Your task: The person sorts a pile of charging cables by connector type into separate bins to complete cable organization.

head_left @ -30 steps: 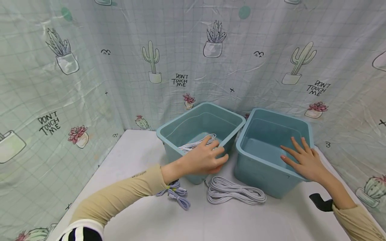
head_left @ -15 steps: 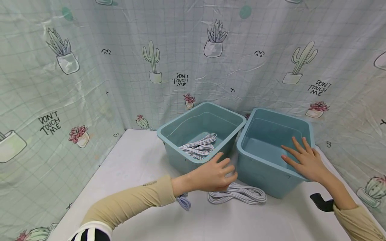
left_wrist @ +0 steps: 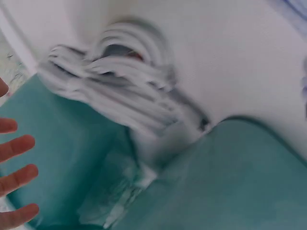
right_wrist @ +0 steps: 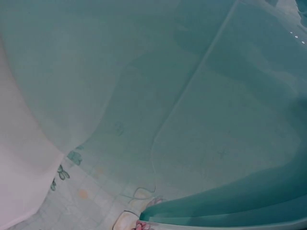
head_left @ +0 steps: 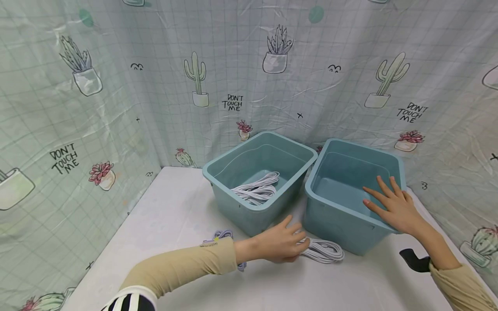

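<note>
My left hand (head_left: 278, 242) hovers over a coiled white cable (head_left: 324, 251) on the table, hiding the coil's left part in the head view. In the left wrist view its fingers (left_wrist: 19, 148) are spread apart, with the white coil off to their side and nothing in their grasp. My right hand (head_left: 400, 211) rests over the near right rim of the right-hand blue bin (head_left: 338, 206), fingers spread above its inside. Another white cable coil (head_left: 256, 189) lies in the left-hand blue bin (head_left: 233, 203). A purple-grey cable bundle (head_left: 223, 234) is partly covered by the left sleeve.
The two bins stand close side by side at the back of the white table (head_left: 175, 207), before a cactus-print curtain (head_left: 241, 65). A black strap-like piece (head_left: 414, 261) shows by the right wrist. The table extends in front of the bins.
My left hand has moved from above the left bin's near rim, down and toward me, to the white coil on the table. My right hand has stayed in place.
</note>
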`<state>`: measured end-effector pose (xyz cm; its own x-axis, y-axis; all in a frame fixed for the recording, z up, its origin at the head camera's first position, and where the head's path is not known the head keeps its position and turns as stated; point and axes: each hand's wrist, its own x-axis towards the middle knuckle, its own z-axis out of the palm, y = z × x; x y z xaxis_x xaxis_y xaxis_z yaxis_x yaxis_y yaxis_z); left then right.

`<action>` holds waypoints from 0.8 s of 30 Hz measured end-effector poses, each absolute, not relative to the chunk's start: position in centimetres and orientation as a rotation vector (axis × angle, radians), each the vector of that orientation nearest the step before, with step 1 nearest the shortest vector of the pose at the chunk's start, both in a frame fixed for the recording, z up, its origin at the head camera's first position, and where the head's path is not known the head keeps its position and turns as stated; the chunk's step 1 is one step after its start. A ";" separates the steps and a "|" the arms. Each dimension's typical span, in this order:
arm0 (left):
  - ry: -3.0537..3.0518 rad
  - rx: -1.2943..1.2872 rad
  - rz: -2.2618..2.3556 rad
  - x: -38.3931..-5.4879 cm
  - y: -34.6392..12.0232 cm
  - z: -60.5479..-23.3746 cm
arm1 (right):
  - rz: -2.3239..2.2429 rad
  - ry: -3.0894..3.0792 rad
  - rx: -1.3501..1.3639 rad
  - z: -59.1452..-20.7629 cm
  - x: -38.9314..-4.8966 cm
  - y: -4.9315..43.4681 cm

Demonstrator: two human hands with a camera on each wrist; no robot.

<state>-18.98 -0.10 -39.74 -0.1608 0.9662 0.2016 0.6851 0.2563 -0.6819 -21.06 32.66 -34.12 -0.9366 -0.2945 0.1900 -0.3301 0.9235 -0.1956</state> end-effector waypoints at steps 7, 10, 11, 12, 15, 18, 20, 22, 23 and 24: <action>-1.890 -1.415 0.722 -20.5 -0.3 -41.9 | 0.333 -2.927 0.477 -34.1 -21.0 32.7; -1.898 -1.391 0.746 -21.2 -0.3 -42.6 | 0.334 -2.925 0.479 -34.1 -21.0 32.7; -1.895 -1.387 0.752 -21.4 -0.3 -42.9 | 0.333 -2.925 0.480 -34.1 -21.0 32.7; -1.896 -1.385 0.756 -21.5 -0.2 -43.0 | 0.333 -2.927 0.479 -34.1 -21.0 32.7; -1.904 -1.382 0.782 -22.0 -0.1 -43.6 | 0.331 -2.936 0.475 -34.0 -21.0 32.7; -1.924 -1.380 0.799 -22.4 0.1 -44.1 | 0.327 -2.943 0.472 -34.0 -21.1 32.6; -1.927 -1.379 0.782 -22.7 0.2 -44.5 | 0.321 -2.941 0.473 -34.1 -21.1 32.6; -1.929 -1.378 0.747 -22.9 0.3 -44.9 | 0.318 -2.939 0.473 -34.1 -21.1 32.6; -1.935 -1.379 0.737 -23.0 0.4 -45.0 | 0.316 -2.938 0.473 -34.1 -21.1 32.6; -1.944 -1.383 0.730 -23.1 0.5 -45.1 | 0.314 -2.936 0.473 -34.1 -21.1 32.6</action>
<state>-23.07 0.46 -45.06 -0.2457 0.9528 0.1784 0.6002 0.2940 -0.7438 -21.11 32.59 -34.09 -0.9388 -0.2931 0.1809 -0.3247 0.9283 -0.1813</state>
